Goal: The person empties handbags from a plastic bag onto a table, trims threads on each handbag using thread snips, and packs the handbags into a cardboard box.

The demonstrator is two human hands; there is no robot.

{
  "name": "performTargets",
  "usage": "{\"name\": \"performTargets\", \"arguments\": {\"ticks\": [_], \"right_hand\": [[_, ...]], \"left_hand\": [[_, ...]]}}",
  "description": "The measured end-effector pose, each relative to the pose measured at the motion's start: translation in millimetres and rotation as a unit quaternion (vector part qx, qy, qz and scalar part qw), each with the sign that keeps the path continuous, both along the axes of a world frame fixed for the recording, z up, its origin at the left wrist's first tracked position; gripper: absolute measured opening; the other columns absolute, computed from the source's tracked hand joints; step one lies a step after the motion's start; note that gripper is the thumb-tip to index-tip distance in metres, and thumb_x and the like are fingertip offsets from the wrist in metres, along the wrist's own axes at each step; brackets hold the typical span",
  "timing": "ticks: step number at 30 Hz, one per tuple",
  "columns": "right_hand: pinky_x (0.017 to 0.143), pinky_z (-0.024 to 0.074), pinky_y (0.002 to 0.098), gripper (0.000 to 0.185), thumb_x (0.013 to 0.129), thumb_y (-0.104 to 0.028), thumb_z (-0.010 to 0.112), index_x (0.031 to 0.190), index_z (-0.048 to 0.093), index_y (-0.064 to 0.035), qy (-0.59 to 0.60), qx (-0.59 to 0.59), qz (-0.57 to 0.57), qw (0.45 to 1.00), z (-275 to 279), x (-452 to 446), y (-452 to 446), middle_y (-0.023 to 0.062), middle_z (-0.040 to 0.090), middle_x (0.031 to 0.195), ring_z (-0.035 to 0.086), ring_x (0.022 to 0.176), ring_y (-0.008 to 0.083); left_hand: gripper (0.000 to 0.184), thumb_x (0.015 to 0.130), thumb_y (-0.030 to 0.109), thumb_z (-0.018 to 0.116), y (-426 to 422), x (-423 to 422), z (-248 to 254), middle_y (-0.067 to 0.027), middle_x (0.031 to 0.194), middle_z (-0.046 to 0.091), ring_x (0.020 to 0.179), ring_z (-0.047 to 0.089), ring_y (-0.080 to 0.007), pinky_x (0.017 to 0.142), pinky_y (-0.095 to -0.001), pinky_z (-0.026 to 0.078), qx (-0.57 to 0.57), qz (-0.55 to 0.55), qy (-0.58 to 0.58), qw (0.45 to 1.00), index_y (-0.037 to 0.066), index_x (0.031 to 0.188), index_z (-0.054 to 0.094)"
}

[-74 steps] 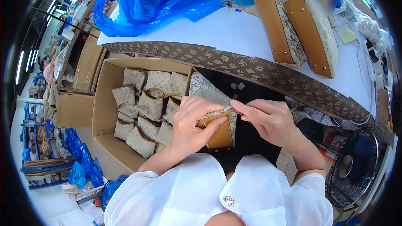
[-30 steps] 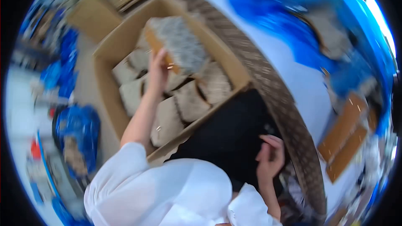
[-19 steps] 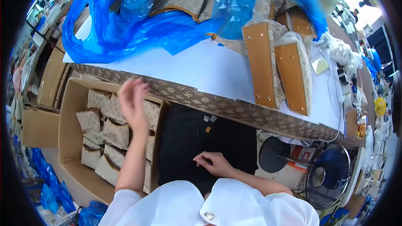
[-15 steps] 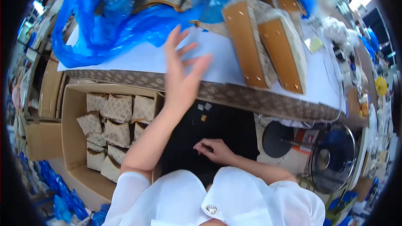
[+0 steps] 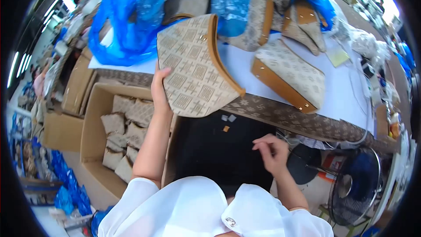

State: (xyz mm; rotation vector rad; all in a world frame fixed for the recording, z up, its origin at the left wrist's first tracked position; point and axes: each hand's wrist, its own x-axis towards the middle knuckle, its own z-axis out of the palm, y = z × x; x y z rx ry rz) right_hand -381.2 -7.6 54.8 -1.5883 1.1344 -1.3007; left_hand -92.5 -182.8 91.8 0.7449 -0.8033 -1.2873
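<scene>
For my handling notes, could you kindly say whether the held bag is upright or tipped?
Tipped: the left hand holds the patterned bag with its tan-trimmed edge turned mainly toward picture right.

One camera on the person's head looks forward and steeply down, close above the white shirt (image 5: 184,206) and black lap (image 5: 219,158). Its wide, round-edged view catches the left hand (image 5: 160,88) and right hand (image 5: 272,152) at near range, with the table (image 5: 344,90) across the top and the box (image 5: 93,127) on the left.
</scene>
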Motion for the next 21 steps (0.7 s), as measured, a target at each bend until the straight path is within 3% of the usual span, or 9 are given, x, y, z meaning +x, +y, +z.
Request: {"name": "performTargets", "arguments": {"ticks": [6, 11, 13, 14, 15, 16, 17, 20, 21], "right_hand": [[0.06, 0.0451, 0.0225, 0.011, 0.086, 0.005, 0.059, 0.096, 0.064, 0.0046, -0.018, -0.108, 0.037, 0.993, 14.4, 7.5, -46.6, 0.0141, 0.065, 0.085, 0.062, 0.071, 0.0158], [0.061, 0.0453, 0.0227, 0.022, 0.078, 0.007, 0.066, 0.1, 0.063, 0.0034, -0.077, -0.031, 0.171, 0.982, 48.5, 75.1, -63.9, 0.0169, 0.063, 0.104, 0.061, 0.075, 0.0157], [0.06, 0.045, 0.0224, 0.025, 0.076, 0.009, 0.069, 0.099, 0.063, 0.0028, -0.19, -0.082, 0.313, 0.927, 32.6, 98.2, -75.2, 0.015, 0.062, 0.103, 0.061, 0.075, 0.0139], [0.06, 0.045, 0.0224, 0.025, 0.076, 0.009, 0.069, 0.099, 0.063, 0.0028, -0.191, -0.076, 0.311, 0.928, 27.6, 98.6, -74.9, 0.015, 0.062, 0.103, 0.061, 0.075, 0.0139], [0.06, 0.0452, 0.0225, 0.025, 0.075, 0.009, 0.069, 0.099, 0.063, 0.0028, -0.2, -0.012, 0.333, 0.921, 22.8, 98.9, -74.0, 0.0144, 0.061, 0.101, 0.061, 0.074, 0.0138], [0.061, 0.0454, 0.0226, 0.026, 0.074, 0.01, 0.07, 0.098, 0.064, 0.0027, -0.208, 0.05, 0.355, 0.91, 19.5, 99.3, -74.6, 0.0139, 0.061, 0.099, 0.061, 0.074, 0.0136], [0.062, 0.0457, 0.0227, 0.026, 0.073, 0.01, 0.071, 0.098, 0.064, 0.0027, -0.217, 0.109, 0.374, 0.895, 18.0, 100.6, -77.2, 0.0133, 0.061, 0.098, 0.061, 0.074, 0.0134], [0.063, 0.0465, 0.023, 0.025, 0.075, 0.008, 0.07, 0.099, 0.062, 0.0026, -0.178, 0.091, 0.34, 0.919, 28.0, 95.5, -77.4, 0.0104, 0.06, 0.093, 0.061, 0.074, 0.012], [0.063, 0.047, 0.0231, 0.025, 0.077, 0.006, 0.07, 0.1, 0.062, 0.0025, -0.155, 0.077, 0.325, 0.93, 32.8, 91.4, -77.4, 0.009, 0.06, 0.091, 0.061, 0.074, 0.0113]], "left_hand": [[0.059, 0.083, 0.022, 0.051, 61.7, 58.9, -30.8, -0.019, 0.127, 0.056, 0.113, 0.056, -0.0299, 0.099, -0.0396, 0.044, 0.095, -0.062, 0.193, 0.975, -0.002, 0.136, 0.042], [0.053, 0.084, 0.018, 0.048, 121.6, 41.8, -49.9, -0.0198, 0.124, 0.058, 0.111, 0.059, -0.0327, 0.102, -0.0424, 0.043, 0.177, -0.048, 0.26, 0.948, -0.003, 0.133, 0.045], [0.052, 0.084, 0.016, 0.047, 132.9, 23.9, -52.1, -0.0193, 0.124, 0.059, 0.11, 0.059, -0.0329, 0.102, -0.0428, 0.043, 0.218, -0.034, 0.261, 0.94, -0.003, 0.133, 0.045], [0.048, 0.086, 0.015, 0.048, 134.5, 12.0, -47.9, -0.0186, 0.122, 0.06, 0.109, 0.06, -0.0325, 0.103, -0.0424, 0.042, 0.132, 0.1, 0.052, 0.985, -0.002, 0.131, 0.048], [0.045, 0.087, 0.014, 0.05, 136.0, 1.9, -41.7, -0.0179, 0.12, 0.061, 0.108, 0.061, -0.0322, 0.104, -0.042, 0.041, 0.035, 0.225, -0.161, 0.96, -0.002, 0.129, 0.05], [0.041, 0.088, 0.013, 0.051, 136.2, -3.3, -33.0, -0.0172, 0.118, 0.063, 0.107, 0.061, -0.0318, 0.105, -0.0415, 0.04, -0.068, 0.332, -0.364, 0.868, -0.001, 0.127, 0.052], [0.041, 0.088, 0.013, 0.051, 134.6, 0.5, -18.0, -0.0172, 0.118, 0.063, 0.107, 0.061, -0.0318, 0.105, -0.0415, 0.04, -0.069, 0.329, -0.365, 0.868, -0.001, 0.127, 0.052], [0.031, 0.089, 0.012, 0.059, 142.8, 21.9, 24.0, -0.0142, 0.1, 0.067, 0.093, 0.065, -0.0285, 0.093, -0.0381, 0.047, -0.253, -0.073, -0.59, 0.764, 0.0, 0.117, 0.059], [0.031, 0.089, 0.012, 0.059, 144.6, 20.3, 23.8, -0.0142, 0.1, 0.067, 0.093, 0.065, -0.0285, 0.093, -0.0381, 0.047, -0.252, -0.073, -0.586, 0.767, 0.0, 0.117, 0.059]]}}
